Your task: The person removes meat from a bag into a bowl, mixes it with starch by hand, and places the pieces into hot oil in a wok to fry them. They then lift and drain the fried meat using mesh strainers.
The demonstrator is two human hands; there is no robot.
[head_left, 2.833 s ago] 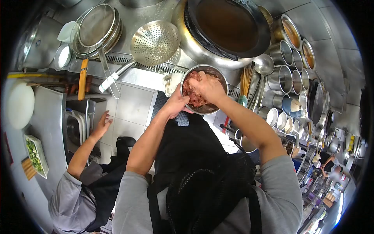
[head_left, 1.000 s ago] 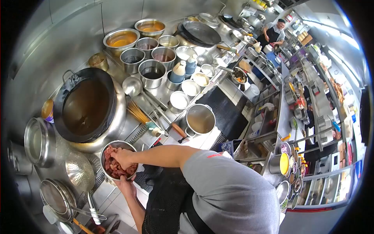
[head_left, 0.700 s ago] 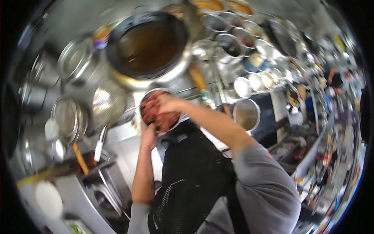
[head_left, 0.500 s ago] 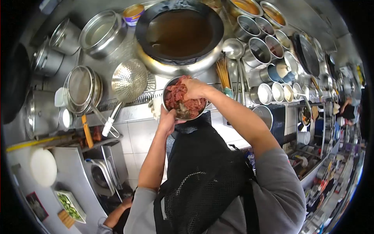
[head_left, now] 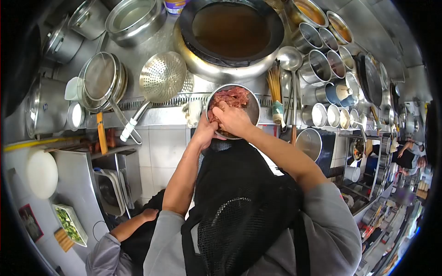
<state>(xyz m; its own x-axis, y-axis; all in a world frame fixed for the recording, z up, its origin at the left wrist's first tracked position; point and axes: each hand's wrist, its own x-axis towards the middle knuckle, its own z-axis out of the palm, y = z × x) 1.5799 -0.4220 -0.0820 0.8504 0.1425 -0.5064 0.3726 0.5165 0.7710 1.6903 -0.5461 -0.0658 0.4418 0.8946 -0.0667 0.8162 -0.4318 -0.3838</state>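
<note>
Metal bowl, mouth facing up, right hand in meat

A smooth metal bowl gleams around the right grip, its meat moist and rough; left of that grip, a glossy metal skimmer; right, a coarse-bristled brush; nearer, matt black mesh cloth.

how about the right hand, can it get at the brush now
Probably yes: the brush lies just right of the bowl, nothing visible between, though the right hand would first have to leave the meat.
</note>
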